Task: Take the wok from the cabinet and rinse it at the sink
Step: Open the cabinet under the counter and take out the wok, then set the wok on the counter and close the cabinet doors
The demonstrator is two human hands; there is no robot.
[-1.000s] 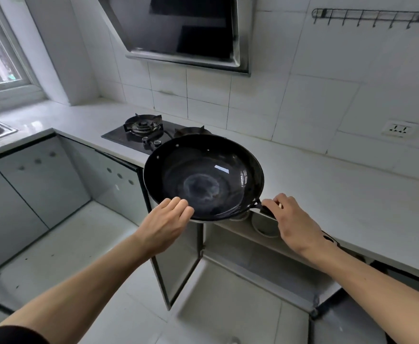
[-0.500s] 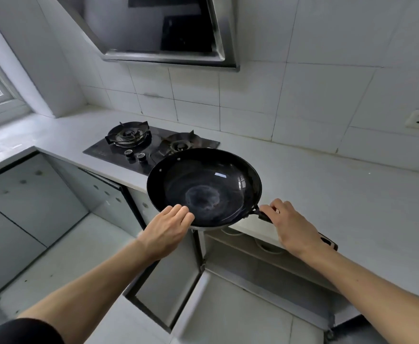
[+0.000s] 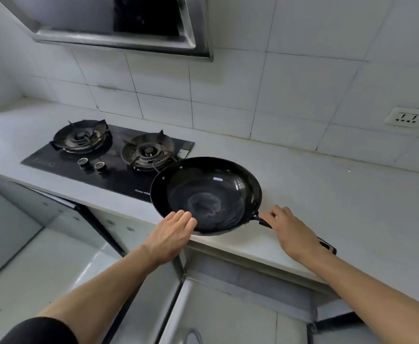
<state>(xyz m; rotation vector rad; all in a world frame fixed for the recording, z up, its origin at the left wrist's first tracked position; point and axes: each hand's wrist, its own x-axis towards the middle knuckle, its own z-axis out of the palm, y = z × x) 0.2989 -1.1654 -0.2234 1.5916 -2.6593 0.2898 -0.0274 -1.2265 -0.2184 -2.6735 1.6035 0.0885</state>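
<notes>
Black steel describes the wok (image 3: 207, 194) — a shallow round pan with a long dark handle, held level just over the front edge of the white counter (image 3: 327, 194), to the right of the gas stove (image 3: 109, 155) and overlapping its near right corner. Whether its underside touches the counter cannot be told.

The right hand (image 3: 291, 230) is wrapped round the handle close to the bowl; the handle's far end shows past the wrist. The left hand (image 3: 172, 232) lies against the near rim with fingers together and nearly straight — steadying it, not clasping it.

Below the wok, a cabinet door (image 3: 141, 294) stands open under the counter. The cabinet's inside is largely hidden.

Progress, as judged: the first part appears done, since the wok is out of the cabinet and in hand. The rinse is not begun. No sink and no tap are in view here, and the bowl shows no water, only a dull ring at its centre. What remains is carrying the wok to the sink, wetting it, and presumably shutting the door.
</notes>
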